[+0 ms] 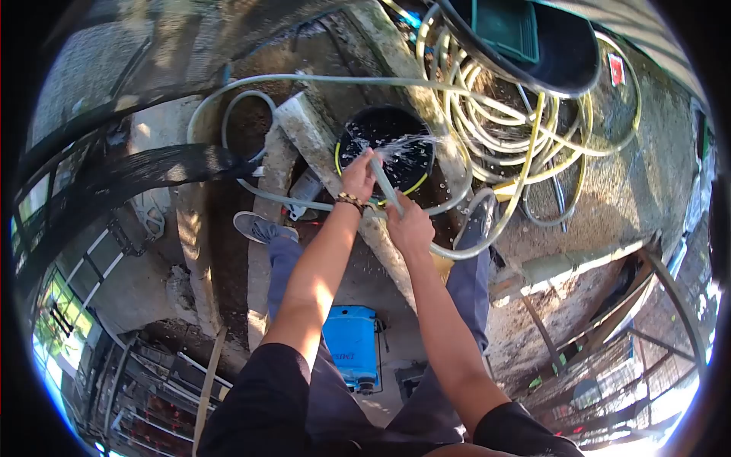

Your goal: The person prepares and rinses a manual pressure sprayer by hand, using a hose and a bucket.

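Observation:
A pale hose (387, 183) runs between my hands, its end over a round black bucket (403, 126). Water sprays from that end across the bucket's opening. My left hand (358, 177) is closed at the hose's end, a braided band on the wrist. Lower on the hose and to the right, my right hand (411, 227) is wrapped round it. From there the hose curves right toward a large yellowish coil (487, 145) on the ground. Yellow shows along the bucket's rim.
Between my legs stands a blue tank (352, 346). A large black tub (560, 65) holds a green crate (506, 30) at the top right. A concrete beam (308, 141) lies beside the bucket. A bottle (306, 189) is near my left foot.

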Demonstrator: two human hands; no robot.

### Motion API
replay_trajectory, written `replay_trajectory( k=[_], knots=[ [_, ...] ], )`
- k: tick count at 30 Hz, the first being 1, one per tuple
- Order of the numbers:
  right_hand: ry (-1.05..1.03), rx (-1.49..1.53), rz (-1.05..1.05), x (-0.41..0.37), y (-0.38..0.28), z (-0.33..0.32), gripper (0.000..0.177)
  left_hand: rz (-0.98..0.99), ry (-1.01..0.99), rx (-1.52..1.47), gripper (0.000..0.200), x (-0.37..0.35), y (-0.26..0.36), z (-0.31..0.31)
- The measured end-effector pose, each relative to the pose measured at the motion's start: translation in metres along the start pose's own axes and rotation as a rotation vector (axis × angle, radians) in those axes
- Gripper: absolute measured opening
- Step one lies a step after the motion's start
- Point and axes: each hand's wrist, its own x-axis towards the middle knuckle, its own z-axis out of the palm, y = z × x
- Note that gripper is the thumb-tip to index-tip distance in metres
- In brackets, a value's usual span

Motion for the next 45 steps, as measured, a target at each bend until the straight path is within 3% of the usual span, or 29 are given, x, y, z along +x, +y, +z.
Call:
replay_trajectory(
  k=[4,11,12,15,18,28,31,34,37,38,41,45],
  knots=[
    [-0.033,-0.024,0.003,-0.003,-0.002,0.000,0.042,0.047,0.107,-0.074,0.015,-0.005,-0.007,0.010],
    [-0.002,-0.120,-0.101,0.004,0.006,0.014,0.041,0.203,0.234,0.237,0.017,-0.002,-0.010,0.012],
    [-0.008,-0.140,-0.112,0.005,0.005,0.017,0.041,0.245,0.300,0.280,0.019,-0.001,-0.012,0.012],
    [-0.014,-0.149,-0.133,0.004,0.002,0.023,0.042,0.392,0.224,0.253,0.021,0.006,-0.019,0.004],
    [0.018,-0.148,-0.155,0.004,0.004,0.032,0.042,0.484,0.337,0.298,0.026,0.007,-0.023,0.011],
    [0.056,-0.150,-0.163,0.006,0.005,0.025,0.041,0.504,0.255,0.167,0.076,0.007,-0.027,0.024],
    [0.062,-0.120,-0.163,0.007,0.004,0.024,0.041,0.469,0.251,0.107,0.033,0.009,-0.025,0.028],
    [0.045,-0.128,-0.168,0.006,0.004,0.021,0.041,0.405,0.167,0.170,0.024,0.020,-0.027,0.014],
    [0.017,-0.146,-0.150,-0.001,0.002,0.009,0.043,0.341,0.160,0.227,0.016,0.029,-0.015,0.003],
    [0.007,-0.150,-0.138,-0.004,0.000,0.004,0.043,0.425,0.054,0.190,0.018,0.037,-0.015,-0.007],
    [-0.029,-0.153,-0.173,-0.008,0.000,-0.012,0.044,0.758,-0.001,0.915,0.024,0.014,0.012,-0.003],
    [-0.030,-0.138,-0.191,-0.011,-0.003,-0.027,0.044,0.631,-0.076,0.771,0.024,-0.004,0.029,0.003]
  ],
)
